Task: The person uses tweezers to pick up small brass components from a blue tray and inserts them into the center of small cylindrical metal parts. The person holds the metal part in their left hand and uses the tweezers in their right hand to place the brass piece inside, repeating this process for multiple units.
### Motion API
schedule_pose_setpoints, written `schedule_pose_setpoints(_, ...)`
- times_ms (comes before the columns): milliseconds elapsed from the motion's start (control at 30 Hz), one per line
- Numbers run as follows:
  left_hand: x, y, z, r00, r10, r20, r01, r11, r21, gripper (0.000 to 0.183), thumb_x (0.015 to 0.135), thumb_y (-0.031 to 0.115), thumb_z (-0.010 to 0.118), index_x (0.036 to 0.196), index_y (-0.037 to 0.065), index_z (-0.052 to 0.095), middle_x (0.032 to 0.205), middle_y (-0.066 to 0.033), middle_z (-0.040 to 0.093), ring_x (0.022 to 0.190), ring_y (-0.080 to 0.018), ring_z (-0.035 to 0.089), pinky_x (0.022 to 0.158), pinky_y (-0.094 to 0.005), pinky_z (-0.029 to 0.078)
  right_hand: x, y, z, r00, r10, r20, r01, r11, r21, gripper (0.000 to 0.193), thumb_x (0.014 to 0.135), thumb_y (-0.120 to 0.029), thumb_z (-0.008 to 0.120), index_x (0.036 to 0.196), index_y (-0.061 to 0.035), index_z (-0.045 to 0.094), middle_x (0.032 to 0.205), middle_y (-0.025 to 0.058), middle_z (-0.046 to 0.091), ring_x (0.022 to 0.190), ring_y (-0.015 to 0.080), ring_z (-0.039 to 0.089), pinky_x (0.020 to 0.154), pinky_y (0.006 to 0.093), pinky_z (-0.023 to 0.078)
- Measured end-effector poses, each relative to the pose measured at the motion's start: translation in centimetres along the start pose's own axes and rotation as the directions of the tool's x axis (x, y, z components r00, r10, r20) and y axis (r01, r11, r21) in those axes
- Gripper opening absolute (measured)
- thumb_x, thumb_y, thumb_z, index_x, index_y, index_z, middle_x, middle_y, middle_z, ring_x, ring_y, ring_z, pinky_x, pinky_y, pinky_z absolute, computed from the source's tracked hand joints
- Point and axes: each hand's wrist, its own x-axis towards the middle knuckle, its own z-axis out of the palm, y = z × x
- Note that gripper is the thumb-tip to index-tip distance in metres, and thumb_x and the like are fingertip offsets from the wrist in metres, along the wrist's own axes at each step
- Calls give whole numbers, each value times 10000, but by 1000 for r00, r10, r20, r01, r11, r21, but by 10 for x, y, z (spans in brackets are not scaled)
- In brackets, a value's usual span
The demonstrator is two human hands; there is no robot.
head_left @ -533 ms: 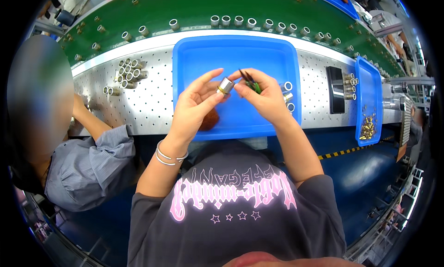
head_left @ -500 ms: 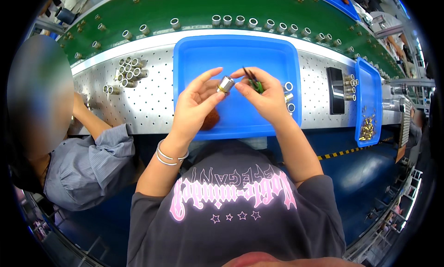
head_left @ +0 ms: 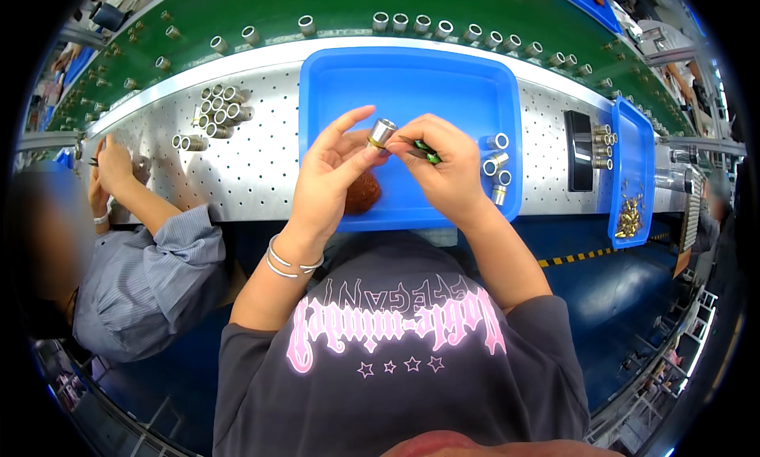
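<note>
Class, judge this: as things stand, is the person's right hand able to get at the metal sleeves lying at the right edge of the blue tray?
Probably yes. The sleeves lie just beside the right hand with nothing between, but that hand already pinches a green-handled tool.

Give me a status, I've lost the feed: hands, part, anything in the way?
Left hand pinching metal sleeve. Right hand holding green-tipped tool at it. Both over blue tray. Nothing in the way.
</note>
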Motion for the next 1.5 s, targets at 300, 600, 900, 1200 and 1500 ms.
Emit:
schedule_pose_setpoints(300, 2, 3, -4, 992, -123, -7, 117, 961, -250, 460, 872, 68, 585, 1301, 36, 423, 1121, -131, 578, 995, -201, 594, 898, -308, 482, 1, 2, -3, 974, 220, 46, -220, 896, 386, 77, 852, -67, 615, 826, 5, 609, 815, 50, 618, 746, 94, 547, 649, 234, 430)
schedule_pose_setpoints(600, 5, 6, 0, 992, -114, -54, 98, 965, -243, 445, 870, 63, 585, 1283, 30, 424, 1081, -125, 581, 987, -206, 596, 894, -312, 485, 0, 3, -9, 941, 319, 111, -337, 866, 370, 80, 844, -74, 627, 870, 0, 612, 813, 39, 626, 726, 85, 555, 654, 226, 446)
schedule_pose_setpoints(900, 1, 0, 11, 986, 164, -3, -156, 941, 300, 508, 834, -58, 558, 1310, 29, 403, 1073, -133, 573, 982, -194, 604, 879, -290, 489, 8, -7, -14, 1000, 13, -5, -13, 983, -185, 221, 721, -137, 710, 903, -68, 605, 786, 46, 596, 638, 178, 572, 534, 286, 450)
schedule_pose_setpoints(1200, -1, -1, 11, 986, 163, 45, -167, 885, 434, 536, 836, -61, 551, 1334, 23, 369, 1062, -112, 559, 983, -174, 592, 873, -285, 485, 11, 0, -19, 986, 160, 42, -155, 983, -102, 108, 787, -114, 645, 821, -13, 629, 735, 97, 606, 640, 216, 588, 571, 299, 454)
schedule_pose_setpoints(1500, -2, 3, 3, 986, -166, 31, 169, 961, -217, 468, 869, 94, 594, 1303, 38, 428, 1096, -148, 587, 945, -203, 615, 861, -293, 491, 4, 5, -33, 945, 290, -149, -236, 923, 302, 176, 888, -163, 599, 836, 1, 638, 761, 44, 625, 604, 57, 491, 534, 194, 382)
